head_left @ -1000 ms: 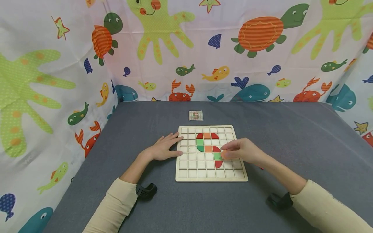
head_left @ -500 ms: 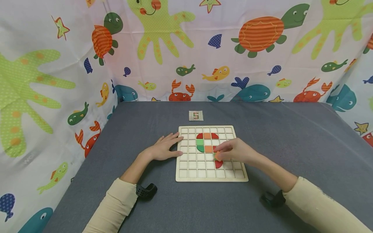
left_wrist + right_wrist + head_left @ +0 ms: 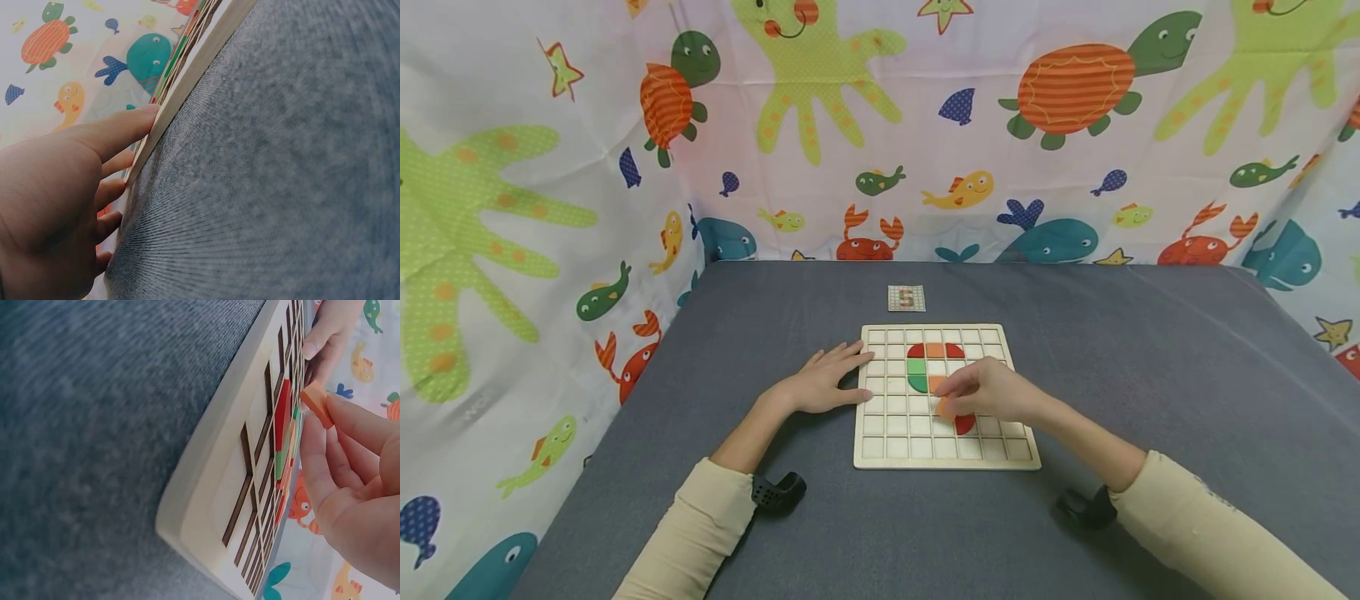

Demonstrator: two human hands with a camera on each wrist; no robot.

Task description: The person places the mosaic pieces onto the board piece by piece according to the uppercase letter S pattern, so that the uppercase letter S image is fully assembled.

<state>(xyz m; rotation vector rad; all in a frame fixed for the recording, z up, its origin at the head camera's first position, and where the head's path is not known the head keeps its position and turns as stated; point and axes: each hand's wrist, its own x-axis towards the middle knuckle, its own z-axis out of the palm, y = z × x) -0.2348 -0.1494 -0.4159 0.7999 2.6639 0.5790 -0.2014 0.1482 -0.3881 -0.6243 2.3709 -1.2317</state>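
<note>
A wooden grid board [image 3: 895,451] lies on the table, with red, orange and green tiles set in some of its cells. Between thumb and fingertips my right hand [image 3: 992,393] pinches an orange square tile [image 3: 317,403], held just above the board's middle. In the head view that hand hides part of the tile pattern; a red quarter-round tile [image 3: 965,425] shows below it. My left hand [image 3: 820,382] rests at the board's left edge with its fingers spread and fairly straight, thumb and fingertips touching the rim, as the left wrist view also shows.
A small pattern card [image 3: 907,298] lies behind the board, printed with a coloured figure on a grid. Grey cloth [image 3: 760,317] covers the table. A curtain [image 3: 820,192] with sea animals hangs behind and at the sides.
My right hand has moved left across the board with the orange tile, from beside the green tile toward the cells left of it. The left hand stays in place.
</note>
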